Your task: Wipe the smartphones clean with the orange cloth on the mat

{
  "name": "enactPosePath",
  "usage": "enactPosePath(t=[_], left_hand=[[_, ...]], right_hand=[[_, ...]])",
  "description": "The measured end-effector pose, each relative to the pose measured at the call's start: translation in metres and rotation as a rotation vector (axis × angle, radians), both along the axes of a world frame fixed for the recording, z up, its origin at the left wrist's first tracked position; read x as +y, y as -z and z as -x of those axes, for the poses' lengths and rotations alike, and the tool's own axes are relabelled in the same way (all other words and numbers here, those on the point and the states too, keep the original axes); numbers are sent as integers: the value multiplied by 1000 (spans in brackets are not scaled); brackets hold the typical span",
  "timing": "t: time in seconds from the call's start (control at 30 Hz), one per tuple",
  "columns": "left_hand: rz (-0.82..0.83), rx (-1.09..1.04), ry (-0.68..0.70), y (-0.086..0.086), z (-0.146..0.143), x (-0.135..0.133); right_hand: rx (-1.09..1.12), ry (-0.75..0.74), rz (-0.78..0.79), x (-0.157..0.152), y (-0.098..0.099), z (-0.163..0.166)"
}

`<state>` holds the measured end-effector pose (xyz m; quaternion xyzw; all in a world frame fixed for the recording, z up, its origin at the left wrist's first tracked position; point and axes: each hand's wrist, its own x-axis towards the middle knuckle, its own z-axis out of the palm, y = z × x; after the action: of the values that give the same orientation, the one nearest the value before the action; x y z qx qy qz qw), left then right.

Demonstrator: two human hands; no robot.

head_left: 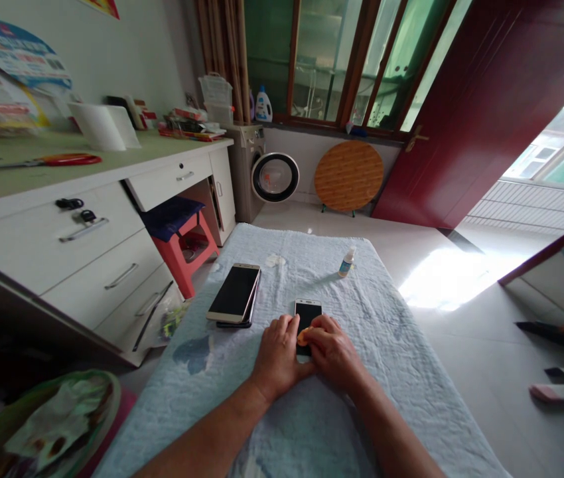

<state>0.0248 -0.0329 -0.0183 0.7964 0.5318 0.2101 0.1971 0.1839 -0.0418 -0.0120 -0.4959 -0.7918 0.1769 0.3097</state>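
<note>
A white-edged smartphone with a dark screen lies face up on the pale blue quilted cover. My left hand grips its left side, thumb near the lower edge. My right hand pinches a small orange piece, perhaps a cloth or sponge, against the screen; the fingers hide most of it. Left of my hands, a larger gold smartphone rests slightly askew on a darker phone. Beyond them to the right stands a small spray bottle with a blue label.
The quilt-covered table fills the lower middle. On the left are a white desk, a pink stool and a lined waste bin. A washing machine with its door ajar and a round wooden tabletop are at the back.
</note>
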Motion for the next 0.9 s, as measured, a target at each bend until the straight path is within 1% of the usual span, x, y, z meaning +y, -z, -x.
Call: enactPosePath(t=[0.1, 0.27, 0.37, 0.63, 0.9], left_hand=[[6, -1, 6, 1, 0, 1], [15, 19, 33, 4, 3, 2], [15, 21, 62, 4, 5, 3], [7, -17, 71, 7, 7, 6], [14, -14, 83, 7, 7, 8]], right_hand=[[7, 50, -18, 5, 5, -2], [19, 193, -25, 12, 12, -6], [32, 235, -30, 14, 13, -8], [-10, 250, -59, 14, 17, -12], [23, 211, -17, 16, 17, -14]])
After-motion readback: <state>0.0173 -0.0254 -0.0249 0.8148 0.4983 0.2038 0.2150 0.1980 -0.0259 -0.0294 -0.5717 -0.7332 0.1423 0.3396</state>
